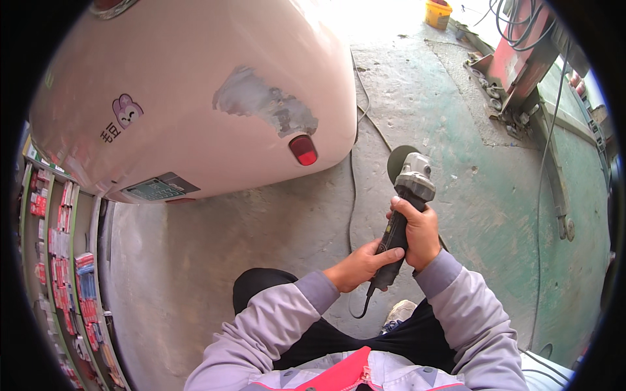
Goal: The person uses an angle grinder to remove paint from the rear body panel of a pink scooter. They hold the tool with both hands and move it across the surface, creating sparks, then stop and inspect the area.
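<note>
An angle grinder (405, 202) is held in front of my knees, its disc (400, 161) pointing away from me. My right hand (419, 229) wraps round the body just behind the metal head. Lower down, near the cord end, my left hand (360, 264) grips the handle with its thumb on top. To the left stands a pale pink car (195, 140). A grey patch of filler or stripped paint (261, 101) shows on its bodywork, just above a red light (303, 150). The disc is apart from the car.
Shelves of boxed goods (65, 260) line the left side. A red lift post (518, 58) with a metal arm (554, 169) rises at the right. Cables (353, 189) trail over the worn green-grey floor (476, 202). At the far end stands a yellow bucket (438, 14).
</note>
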A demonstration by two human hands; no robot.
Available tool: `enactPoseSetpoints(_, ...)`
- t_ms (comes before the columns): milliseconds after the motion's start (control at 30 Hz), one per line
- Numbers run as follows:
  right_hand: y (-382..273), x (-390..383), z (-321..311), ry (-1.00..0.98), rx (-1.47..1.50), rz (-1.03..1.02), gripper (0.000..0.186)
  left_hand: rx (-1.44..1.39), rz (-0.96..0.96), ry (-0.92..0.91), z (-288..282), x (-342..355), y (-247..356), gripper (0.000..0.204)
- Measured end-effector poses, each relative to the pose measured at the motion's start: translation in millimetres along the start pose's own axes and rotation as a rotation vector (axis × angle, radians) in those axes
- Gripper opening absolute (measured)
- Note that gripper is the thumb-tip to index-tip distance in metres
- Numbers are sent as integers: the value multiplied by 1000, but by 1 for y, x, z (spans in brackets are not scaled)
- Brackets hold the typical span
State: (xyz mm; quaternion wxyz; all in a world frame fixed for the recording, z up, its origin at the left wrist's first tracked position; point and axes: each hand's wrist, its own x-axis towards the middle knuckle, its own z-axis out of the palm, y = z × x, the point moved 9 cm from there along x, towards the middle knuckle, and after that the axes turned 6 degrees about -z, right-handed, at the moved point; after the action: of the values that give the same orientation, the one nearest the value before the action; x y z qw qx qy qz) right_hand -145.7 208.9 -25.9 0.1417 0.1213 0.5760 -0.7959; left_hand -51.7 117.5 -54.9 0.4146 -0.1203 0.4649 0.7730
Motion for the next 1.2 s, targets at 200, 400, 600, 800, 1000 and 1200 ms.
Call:
enactPoseSetpoints(200,-24,1,2,-33,98,-162,26,-125,37,-105,6,9,-5,45)
enactPoseSetpoints(400,-35,-8,7,-57,97,-238,24,-80,82,-120,-3,15,-14,48)
enactPoseSetpoints(600,-26,-9,13,-120,149,-135,35,-170,67,-222,8,6,-1,55)
enactPoseSetpoints(800,10,4,0,-85,-184,140,43,-252,62,7,-13,12,-9,40)
enactPoseSetpoints(1000,6,-43,50,-666,-1289,-610,57,-537,22,371,-111,50,-51,26)
enactPoseSetpoints(1200,48,-63,48,-1097,-1551,-307,61,-558,3,936,-247,21,-96,35)
